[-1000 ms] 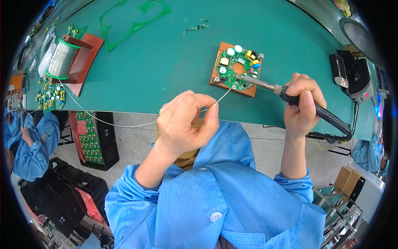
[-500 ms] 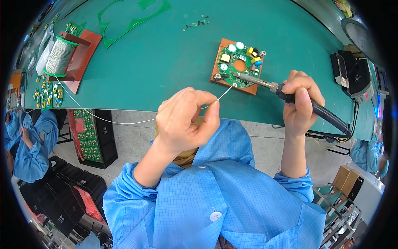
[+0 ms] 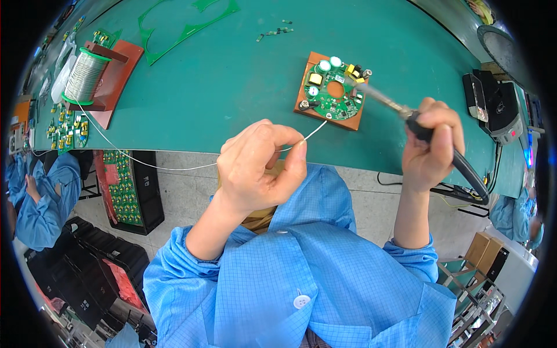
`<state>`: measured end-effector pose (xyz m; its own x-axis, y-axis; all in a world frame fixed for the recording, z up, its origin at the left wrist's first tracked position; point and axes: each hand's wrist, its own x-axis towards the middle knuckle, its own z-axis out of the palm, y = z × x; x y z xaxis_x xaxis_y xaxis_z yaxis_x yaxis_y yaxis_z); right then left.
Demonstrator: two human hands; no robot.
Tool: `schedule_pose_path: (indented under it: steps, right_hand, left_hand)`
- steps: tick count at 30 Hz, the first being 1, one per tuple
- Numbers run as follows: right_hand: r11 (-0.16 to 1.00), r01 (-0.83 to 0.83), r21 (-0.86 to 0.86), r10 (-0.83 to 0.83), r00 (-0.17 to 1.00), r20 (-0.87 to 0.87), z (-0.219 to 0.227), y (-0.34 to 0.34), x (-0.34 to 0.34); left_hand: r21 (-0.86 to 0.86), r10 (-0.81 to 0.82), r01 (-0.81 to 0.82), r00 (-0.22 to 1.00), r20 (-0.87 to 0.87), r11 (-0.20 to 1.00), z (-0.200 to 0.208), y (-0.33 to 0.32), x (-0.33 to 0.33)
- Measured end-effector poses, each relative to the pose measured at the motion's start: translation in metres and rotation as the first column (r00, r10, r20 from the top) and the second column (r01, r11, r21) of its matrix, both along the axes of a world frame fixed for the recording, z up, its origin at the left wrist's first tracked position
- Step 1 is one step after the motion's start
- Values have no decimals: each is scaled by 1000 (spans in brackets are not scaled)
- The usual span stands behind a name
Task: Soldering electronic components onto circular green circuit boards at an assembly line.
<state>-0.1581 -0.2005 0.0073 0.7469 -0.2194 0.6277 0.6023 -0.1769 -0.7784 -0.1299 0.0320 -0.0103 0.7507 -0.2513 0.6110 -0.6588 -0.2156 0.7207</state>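
Between thumb and forefinger, my left hand (image 3: 261,165) pinches a solder wire (image 3: 315,131), whose tip lies at the near edge of a round green circuit board (image 3: 332,108). The board sits on a square brown fixture block (image 3: 347,122) and carries capacitors, yellow-wrapped parts and a round central hole. My right hand (image 3: 432,142) is closed round the dark handle of a soldering iron (image 3: 415,123). The iron's tip, blurred by motion, is over the board's right side. From my left hand the wire trails back to a solder spool (image 3: 87,76) on a reddish-brown stand.
A green cut-out panel frame (image 3: 191,29) and several small board pieces (image 3: 274,31) lie farther back on the green bench (image 3: 232,87). Finished-looking boards (image 3: 68,129) cluster at left. Below the bench edge stands a black crate (image 3: 149,197) of boards. A black device (image 3: 505,110) stands at right.
My right hand has drawn the soldering iron up and to the right, lifting its tip off the board's near side. My left hand and the solder wire have barely moved.
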Motion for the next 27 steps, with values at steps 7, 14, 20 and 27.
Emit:
schedule_pose_path:
  steps: [7, 14, 20, 27]
  right_hand:
    - [965, 186, -185, -213, 967, -142, 19, -4, 4]
    - [893, 123, -433, -269, 917, -294, 23, 22, 32]
    - [813, 113, -572, -324, 903, -283, 26, 31, 44]
    - [802, 164, -575, -339, 916, -212, 22, 29, 45]
  left_hand:
    - [246, -227, 204, 972, 67, 948, 18, 15, 11]
    - [302, -95, 99, 995, -29, 948, 17, -1, 25]
    - [323, -150, 154, 988, -36, 934, 11, 1, 26]
    - [347, -142, 161, 987, -80, 924, 15, -2, 27]
